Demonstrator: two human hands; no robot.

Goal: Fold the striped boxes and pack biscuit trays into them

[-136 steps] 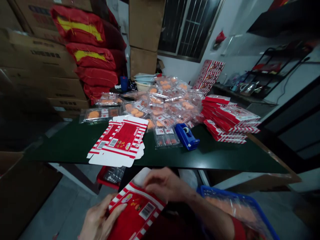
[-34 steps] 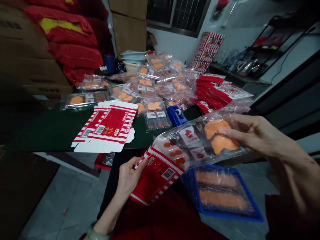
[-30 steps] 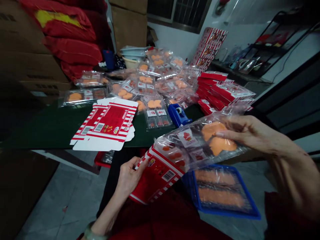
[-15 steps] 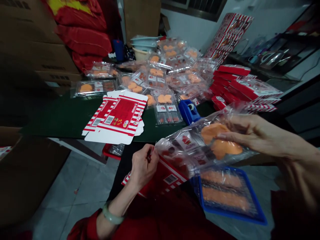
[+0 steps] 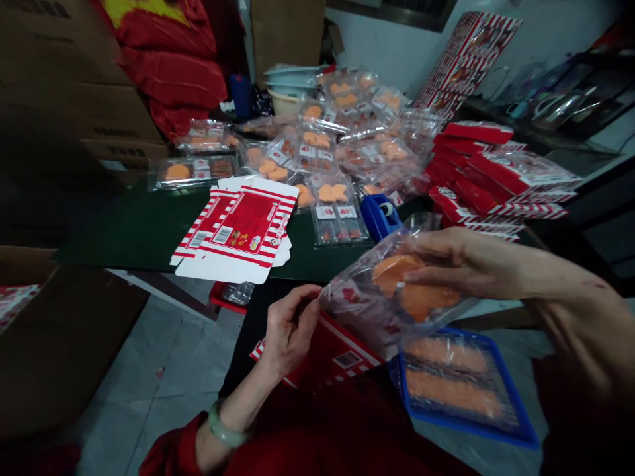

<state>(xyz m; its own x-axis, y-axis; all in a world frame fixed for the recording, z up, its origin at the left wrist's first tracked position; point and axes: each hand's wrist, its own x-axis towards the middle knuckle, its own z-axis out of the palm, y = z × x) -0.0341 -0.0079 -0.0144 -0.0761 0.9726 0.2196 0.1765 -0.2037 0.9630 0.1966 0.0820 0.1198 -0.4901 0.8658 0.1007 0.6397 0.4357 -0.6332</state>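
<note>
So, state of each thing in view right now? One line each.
left hand: fingers curled, at the bag's edge
right hand: gripping the bag
clear plastic bag: held up, orange pieces inside
red-and-white carton: below the bag, partly hidden
flat carton blank: unfolded, lying on the table
blue tape dispenser: upright on the table
blue tray: holding film-covered orange rows
stack of red cartons: closed, piled on the table

A flat carton [image 5: 233, 228] lies on the table [image 5: 124, 228], with food packs [image 5: 342, 149] behind it. A tape dispenser [image 5: 380, 217] sits to its right, stacked boxes [image 5: 496, 175] further right.
</note>
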